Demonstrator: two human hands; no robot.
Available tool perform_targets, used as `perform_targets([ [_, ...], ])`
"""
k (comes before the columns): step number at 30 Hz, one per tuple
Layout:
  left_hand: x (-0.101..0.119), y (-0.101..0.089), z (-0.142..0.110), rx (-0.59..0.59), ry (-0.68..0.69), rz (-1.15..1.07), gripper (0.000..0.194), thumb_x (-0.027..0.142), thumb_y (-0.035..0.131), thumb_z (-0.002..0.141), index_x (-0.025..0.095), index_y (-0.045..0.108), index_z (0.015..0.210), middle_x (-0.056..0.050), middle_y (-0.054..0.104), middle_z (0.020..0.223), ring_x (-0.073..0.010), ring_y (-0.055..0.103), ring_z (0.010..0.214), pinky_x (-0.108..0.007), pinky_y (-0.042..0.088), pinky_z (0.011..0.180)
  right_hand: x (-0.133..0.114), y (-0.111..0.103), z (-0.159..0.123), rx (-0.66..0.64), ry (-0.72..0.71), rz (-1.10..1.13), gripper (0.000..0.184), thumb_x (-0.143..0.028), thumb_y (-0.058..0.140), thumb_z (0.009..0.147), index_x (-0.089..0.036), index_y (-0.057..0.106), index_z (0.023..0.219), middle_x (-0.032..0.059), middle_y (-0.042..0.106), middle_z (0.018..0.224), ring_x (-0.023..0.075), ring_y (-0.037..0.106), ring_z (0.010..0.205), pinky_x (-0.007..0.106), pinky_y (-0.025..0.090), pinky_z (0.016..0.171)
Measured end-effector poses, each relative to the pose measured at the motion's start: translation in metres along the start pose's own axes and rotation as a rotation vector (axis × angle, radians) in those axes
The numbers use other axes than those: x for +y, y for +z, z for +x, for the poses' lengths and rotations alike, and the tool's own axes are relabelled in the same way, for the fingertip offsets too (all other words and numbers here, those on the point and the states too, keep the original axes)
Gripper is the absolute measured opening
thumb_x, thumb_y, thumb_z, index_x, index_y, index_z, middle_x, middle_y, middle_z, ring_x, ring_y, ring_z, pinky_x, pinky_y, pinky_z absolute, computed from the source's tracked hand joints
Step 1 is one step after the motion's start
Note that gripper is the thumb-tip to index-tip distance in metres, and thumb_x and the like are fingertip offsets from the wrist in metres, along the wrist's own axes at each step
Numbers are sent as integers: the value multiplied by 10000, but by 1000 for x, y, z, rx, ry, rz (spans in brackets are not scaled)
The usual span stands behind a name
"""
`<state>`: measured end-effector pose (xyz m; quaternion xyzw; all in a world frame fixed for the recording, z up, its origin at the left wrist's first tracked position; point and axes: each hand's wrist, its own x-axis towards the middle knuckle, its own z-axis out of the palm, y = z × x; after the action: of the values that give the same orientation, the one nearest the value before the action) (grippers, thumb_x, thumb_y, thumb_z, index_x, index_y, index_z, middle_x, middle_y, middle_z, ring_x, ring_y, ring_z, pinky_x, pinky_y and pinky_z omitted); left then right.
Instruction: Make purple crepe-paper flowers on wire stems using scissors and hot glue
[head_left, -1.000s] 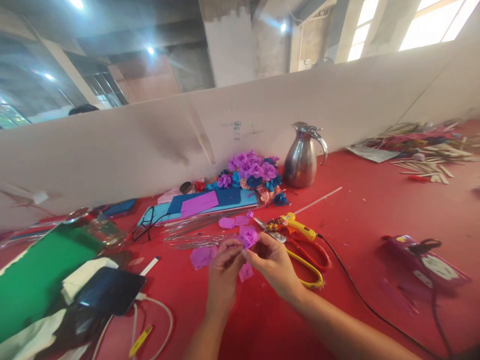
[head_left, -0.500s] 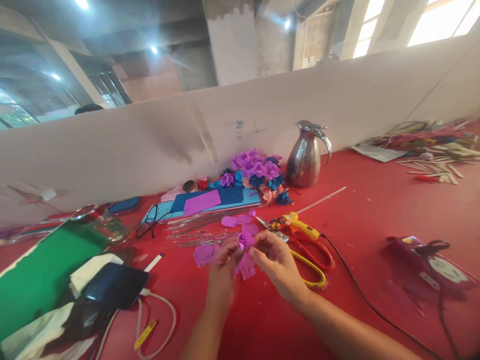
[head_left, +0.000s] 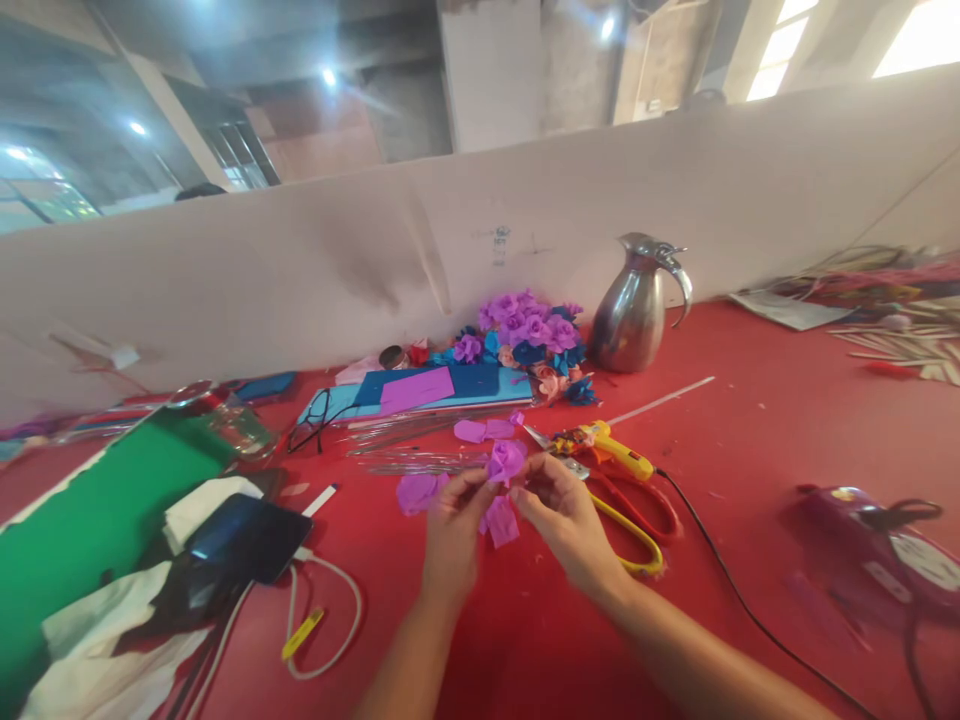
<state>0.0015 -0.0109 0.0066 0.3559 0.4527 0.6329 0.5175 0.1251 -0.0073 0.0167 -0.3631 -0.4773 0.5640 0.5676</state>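
Note:
A purple paper rose (head_left: pixel 505 460) is held up between my hands, just over the red table. My left hand (head_left: pixel 456 515) pinches it low on its left side. The curled fingers of my right hand (head_left: pixel 562 510) are closed at its right edge, thumb below. Loose purple petals (head_left: pixel 421 492) lie beside my left hand, and a purple paper piece (head_left: pixel 501 522) lies below the rose. More cut petals (head_left: pixel 484 430) rest behind it. Right of my right hand are scissors (head_left: pixel 628 540) with red and yellow handles and a yellow glue gun (head_left: pixel 624 455).
Behind are finished paper flowers (head_left: pixel 529 325), a steel jug (head_left: pixel 631 310), coloured paper sheets (head_left: pixel 480 382), thin wires (head_left: pixel 405 462) and glasses (head_left: pixel 319 425). A phone (head_left: pixel 247 535) with a white cable lies left. A power strip (head_left: pixel 877 545) sits right; the glue gun's black cord crosses the table.
The view has shifted, so the scene sits farther right. The rose is raised slightly and shows a wider outer petal. Both hands stay at it.

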Motion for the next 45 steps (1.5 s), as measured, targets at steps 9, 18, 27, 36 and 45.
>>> perform_targets([
  [9, 0, 0, -4, -41, 27, 171, 148, 289, 740, 679, 207, 758, 801, -29, 732, 789, -181, 640, 787, -295, 488, 769, 9, 0, 3, 20, 4, -74, 216, -369, 664, 747, -174, 570, 745, -44, 488, 619, 90, 400, 535, 215, 326, 490],
  [18, -4, -1, -6, -60, 60, 268, 169, 320, 727, 694, 225, 770, 828, -54, 724, 840, -216, 635, 836, -330, 482, 788, 8, 4, 2, 39, -11, -39, 185, -338, 656, 746, -182, 577, 804, -15, 535, 679, 115, 453, 601, 235, 394, 574],
  [27, -1, -2, -3, -168, 40, 230, 174, 296, 699, 733, 224, 758, 880, -52, 705, 889, -213, 616, 876, -325, 458, 827, 5, 5, 3, 63, -62, -56, 135, -289, 633, 745, -186, 546, 735, -26, 500, 662, 113, 448, 613, 233, 408, 602],
  [36, -5, -9, 5, -176, 30, 67, 159, 273, 734, 688, 200, 739, 830, -55, 692, 871, -217, 606, 883, -340, 451, 836, 3, 9, -2, -1, -98, -163, 133, -278, 649, 739, -179, 638, 826, -4, 574, 706, 120, 497, 614, 234, 411, 571],
  [45, 8, -10, 16, 128, 41, -86, 267, 318, 830, 532, 201, 700, 732, 16, 658, 712, -120, 575, 691, -270, 465, 733, -40, -88, 42, 230, -67, -1281, 149, -244, 541, 774, -212, 651, 870, 58, 663, 934, 205, 601, 836, 280, 424, 677],
])
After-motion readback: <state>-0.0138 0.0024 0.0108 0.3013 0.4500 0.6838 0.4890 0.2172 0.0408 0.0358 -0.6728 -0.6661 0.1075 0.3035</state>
